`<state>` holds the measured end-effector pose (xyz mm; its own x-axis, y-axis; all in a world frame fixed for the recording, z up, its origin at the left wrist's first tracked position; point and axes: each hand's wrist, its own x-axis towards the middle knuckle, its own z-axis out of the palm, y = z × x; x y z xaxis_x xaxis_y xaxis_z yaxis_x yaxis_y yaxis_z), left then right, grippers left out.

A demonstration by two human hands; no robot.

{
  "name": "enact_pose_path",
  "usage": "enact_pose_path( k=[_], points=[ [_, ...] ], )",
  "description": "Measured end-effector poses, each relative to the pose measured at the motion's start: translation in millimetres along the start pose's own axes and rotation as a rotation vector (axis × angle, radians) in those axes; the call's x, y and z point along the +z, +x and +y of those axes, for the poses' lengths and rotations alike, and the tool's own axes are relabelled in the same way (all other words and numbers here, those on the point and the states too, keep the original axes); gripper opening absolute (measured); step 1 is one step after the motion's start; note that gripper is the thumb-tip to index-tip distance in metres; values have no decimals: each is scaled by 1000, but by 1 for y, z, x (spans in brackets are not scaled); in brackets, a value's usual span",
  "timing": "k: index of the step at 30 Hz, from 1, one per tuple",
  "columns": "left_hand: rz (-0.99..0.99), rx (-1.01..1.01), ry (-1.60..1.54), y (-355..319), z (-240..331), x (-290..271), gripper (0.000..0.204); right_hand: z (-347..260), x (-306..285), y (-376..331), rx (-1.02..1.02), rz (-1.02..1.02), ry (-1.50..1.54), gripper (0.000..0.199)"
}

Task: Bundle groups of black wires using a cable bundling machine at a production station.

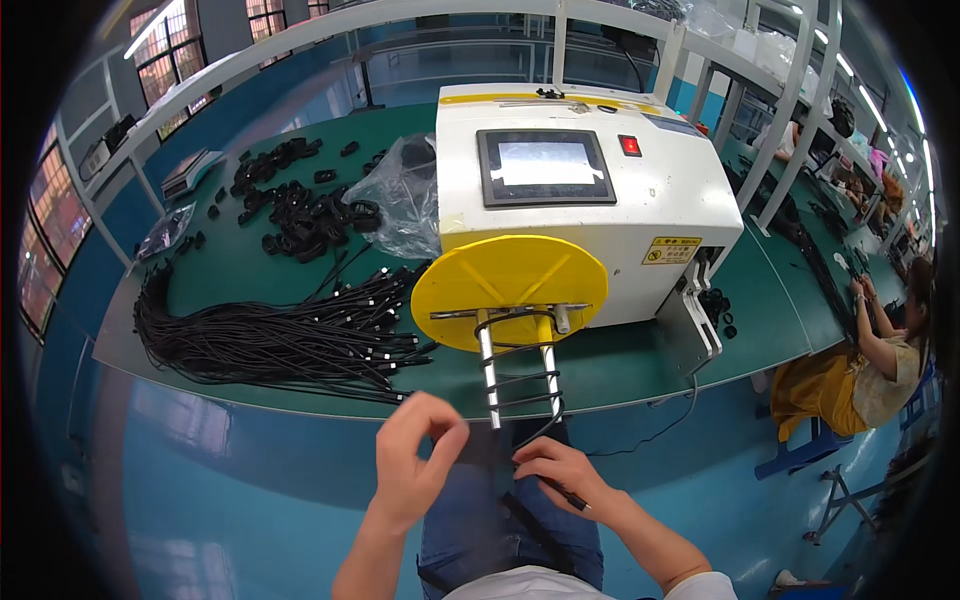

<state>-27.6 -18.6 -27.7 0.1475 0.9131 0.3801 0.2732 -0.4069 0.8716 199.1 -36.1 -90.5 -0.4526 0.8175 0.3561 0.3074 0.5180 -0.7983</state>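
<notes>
Keeping the turns snug seems the main care here, taking the middle of the view as the dial's hub. Between six and seven o'clock, the left hand (415, 460) hovers with fingers curled toward its thumb; blur hides whether it grips anything. It would do best kept clear of the two metal prongs (489, 366) at six o'clock, which jut from the yellow disc (470, 275). Around them runs the black cable (525, 378) in spaced loops, its tail leading to five o'clock, where the right hand (565, 475) pinches it, a metal-tipped end poking out. A light, steady pull on that tail should stop the loops slackening.

As for containers, a small clear bag (166, 229) lies between nine and ten o'clock, its contents too unclear to tell. At ten, black clips (300, 220) lie loose on the green table (640, 365). At eleven, a larger clear bag (405, 195) sits crumpled beside the white machine (640, 215); whether it holds anything, I cannot tell.
</notes>
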Motion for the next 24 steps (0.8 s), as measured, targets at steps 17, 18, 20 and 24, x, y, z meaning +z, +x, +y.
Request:
enact_pose_path(
  k=[17,18,20,24],
  points=[
    [-580,164,-51,-23,18,43,15,58,51,-21,131,-477,1211,40],
    [-638,166,30,-26,17,47,16,72,53,-29,130,-476,1209,40],
    [-830,-12,153,-31,-12,40,18,98,57,-45,546,-239,1348,47],
    [-616,-722,136,-66,-87,-3,23,76,45,-30,716,-145,1093,55]
  ],
)
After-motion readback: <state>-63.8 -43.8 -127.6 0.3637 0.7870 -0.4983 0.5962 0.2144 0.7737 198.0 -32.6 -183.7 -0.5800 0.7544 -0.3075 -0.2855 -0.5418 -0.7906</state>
